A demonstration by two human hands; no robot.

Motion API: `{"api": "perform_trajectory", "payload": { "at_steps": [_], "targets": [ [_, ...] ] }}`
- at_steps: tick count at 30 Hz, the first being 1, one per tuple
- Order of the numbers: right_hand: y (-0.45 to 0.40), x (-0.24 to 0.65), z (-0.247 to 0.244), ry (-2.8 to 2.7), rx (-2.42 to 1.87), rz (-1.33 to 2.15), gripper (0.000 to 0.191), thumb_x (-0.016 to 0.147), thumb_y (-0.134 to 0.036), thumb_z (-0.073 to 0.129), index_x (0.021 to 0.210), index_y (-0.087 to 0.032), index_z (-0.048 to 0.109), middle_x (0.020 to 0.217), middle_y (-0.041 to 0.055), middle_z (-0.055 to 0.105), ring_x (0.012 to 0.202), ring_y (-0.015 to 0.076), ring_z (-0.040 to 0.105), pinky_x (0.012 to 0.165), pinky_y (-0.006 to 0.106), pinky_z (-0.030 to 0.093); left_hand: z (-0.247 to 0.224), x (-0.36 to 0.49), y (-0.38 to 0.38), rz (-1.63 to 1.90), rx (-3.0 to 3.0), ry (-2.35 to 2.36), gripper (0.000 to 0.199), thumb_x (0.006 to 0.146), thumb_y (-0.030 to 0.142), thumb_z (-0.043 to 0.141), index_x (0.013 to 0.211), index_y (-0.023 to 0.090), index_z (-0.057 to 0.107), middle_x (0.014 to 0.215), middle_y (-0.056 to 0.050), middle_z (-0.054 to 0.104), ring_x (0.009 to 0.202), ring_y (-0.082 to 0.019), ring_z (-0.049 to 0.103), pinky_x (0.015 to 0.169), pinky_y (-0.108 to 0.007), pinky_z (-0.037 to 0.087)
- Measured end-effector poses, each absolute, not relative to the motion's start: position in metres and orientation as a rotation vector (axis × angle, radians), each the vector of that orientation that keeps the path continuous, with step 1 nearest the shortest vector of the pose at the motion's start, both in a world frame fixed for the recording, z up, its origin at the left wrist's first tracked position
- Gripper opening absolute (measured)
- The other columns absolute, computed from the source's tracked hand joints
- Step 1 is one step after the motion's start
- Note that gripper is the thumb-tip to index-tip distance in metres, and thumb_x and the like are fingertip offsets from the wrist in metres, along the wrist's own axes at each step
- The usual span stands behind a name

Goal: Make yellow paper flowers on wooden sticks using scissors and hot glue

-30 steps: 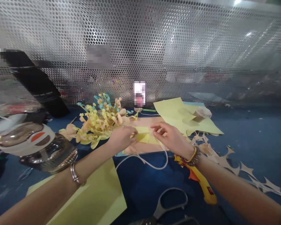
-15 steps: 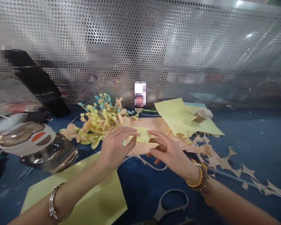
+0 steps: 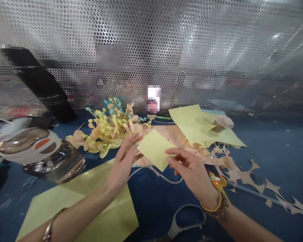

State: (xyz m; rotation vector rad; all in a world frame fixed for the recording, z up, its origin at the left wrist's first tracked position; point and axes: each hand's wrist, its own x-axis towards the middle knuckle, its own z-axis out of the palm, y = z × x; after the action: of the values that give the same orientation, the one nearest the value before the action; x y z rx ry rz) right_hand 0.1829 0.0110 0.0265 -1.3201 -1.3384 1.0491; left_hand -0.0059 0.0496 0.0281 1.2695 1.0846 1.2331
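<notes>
A square of pale yellow paper [image 3: 154, 148] is tilted up in front of me, over a peach sheet [image 3: 166, 130]. My right hand [image 3: 192, 169] pinches its right edge between thumb and forefinger. Beside the left corner is my left hand [image 3: 123, 161], its fingers stretched out with nothing in them; whether the fingertips touch the paper I cannot tell. Left of the square lies a bunch of yellow, peach and blue paper flowers [image 3: 108, 129]. Under my left forearm rests a larger yellow sheet [image 3: 116, 208].
Scissors [image 3: 175, 223] lie at the front, near a white cord [image 3: 170, 180]. A hot glue gun [image 3: 218, 183] is behind my right wrist, with peach paper scraps [image 3: 252, 179] further right. More yellow sheets [image 3: 192, 124] and a glass jar [image 3: 53, 164] flank the work. A perforated metal panel [image 3: 141, 40] stands behind.
The yellow paper has come up from lying flat and now shows as a tilted square. My right hand has closed on its edge; my left hand has drawn slightly left, its fingers raised.
</notes>
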Motion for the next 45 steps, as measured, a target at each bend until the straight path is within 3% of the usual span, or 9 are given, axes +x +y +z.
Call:
{"api": "perform_trajectory", "payload": {
  "at_steps": [4,7,10,17,28,34,37,42,45],
  "targets": [
    [0.01,0.187,0.026,-1.361,-1.363,1.029,0.021,0.081,-0.029,0.059,0.099,-0.022,0.067,0.063,-0.0023,0.057,0.049,0.0093,0.049,0.043,0.022,0.041,0.031,0.006,0.045,1.04,0.849,0.951,0.056,0.081,0.057,0.048,0.122,0.02,0.053,0.09,-0.007,0.067,0.076,-0.02,0.065,0.073,-0.036,0.055],
    [0.009,0.187,0.024,-1.415,-1.366,1.004,0.02,0.082,-0.028,0.058,0.099,-0.022,0.066,0.064,-0.0021,0.057,0.049,0.0093,0.048,0.044,0.022,0.041,0.026,0.01,0.041,1.034,0.903,0.997,0.057,0.069,0.04,0.072,0.119,0.018,0.055,0.072,0.0,0.063,0.066,-0.014,0.061,0.068,-0.027,0.053],
    [0.008,0.187,0.022,-1.461,-1.367,0.989,0.022,0.083,-0.027,0.056,0.104,-0.023,0.063,0.07,-0.0012,0.058,0.052,0.0099,0.051,0.045,0.022,0.044,0.021,0.01,0.039,1.05,0.966,1.122,0.065,0.064,0.027,0.077,0.122,0.018,0.051,0.063,0.005,0.06,0.059,-0.011,0.059,0.064,-0.022,0.052],
    [0.009,0.191,0.017,-1.471,-1.256,0.969,0.032,0.088,-0.019,0.047,0.118,-0.027,0.054,0.092,0.0045,0.062,0.086,0.0174,0.062,0.063,0.027,0.056,0.022,0.008,0.042,1.093,0.998,1.152,0.048,0.064,0.025,0.075,0.109,0.018,0.06,0.07,0.002,0.067,0.06,-0.012,0.06,0.062,-0.022,0.052],
    [0.008,0.187,0.019,-1.56,-1.29,0.958,0.014,0.075,-0.023,0.069,0.089,-0.025,0.07,0.091,0.0011,0.07,0.074,0.0155,0.066,0.066,0.027,0.056,0.01,0.006,0.039,1.045,1.057,1.241,0.068,0.065,0.032,0.076,0.125,0.019,0.048,0.058,0.006,0.061,0.059,-0.015,0.063,0.058,-0.023,0.047],
    [0.009,0.187,0.019,-1.466,-1.314,0.937,0.012,0.074,-0.029,0.07,0.084,-0.022,0.071,0.085,0.0027,0.072,0.076,0.0177,0.067,0.063,0.027,0.056,0.015,0.014,0.032,1.008,0.967,0.999,0.041,0.067,0.031,0.075,0.102,0.017,0.06,0.077,-0.001,0.068,0.069,-0.015,0.064,0.066,-0.026,0.052],
    [0.008,0.186,0.019,-1.46,-1.302,0.938,0.013,0.076,-0.032,0.068,0.084,-0.022,0.072,0.084,0.0028,0.072,0.075,0.0173,0.067,0.062,0.026,0.057,0.014,0.016,0.03,0.974,1.038,0.943,0.041,0.064,0.027,0.078,0.1,0.018,0.061,0.089,-0.004,0.071,0.077,-0.017,0.065,0.067,-0.025,0.051],
    [0.006,0.184,0.019,-1.423,-1.302,0.979,0.013,0.075,-0.031,0.07,0.082,-0.021,0.071,0.082,0.0031,0.071,0.071,0.0168,0.067,0.061,0.026,0.057,0.01,0.015,0.028,0.997,1.049,1.151,0.032,0.059,0.032,0.08,0.078,0.016,0.06,0.06,0.001,0.065,0.062,-0.018,0.064,0.058,-0.026,0.048],
    [0.006,0.183,0.019,-1.395,-1.278,0.995,0.013,0.074,-0.032,0.07,0.081,-0.021,0.07,0.081,0.003,0.07,0.069,0.0165,0.066,0.061,0.027,0.057,0.011,0.015,0.027,1.019,1.049,1.146,0.034,0.058,0.033,0.08,0.078,0.017,0.059,0.062,0.0,0.066,0.063,-0.019,0.064,0.059,-0.027,0.049]
  ]
}}
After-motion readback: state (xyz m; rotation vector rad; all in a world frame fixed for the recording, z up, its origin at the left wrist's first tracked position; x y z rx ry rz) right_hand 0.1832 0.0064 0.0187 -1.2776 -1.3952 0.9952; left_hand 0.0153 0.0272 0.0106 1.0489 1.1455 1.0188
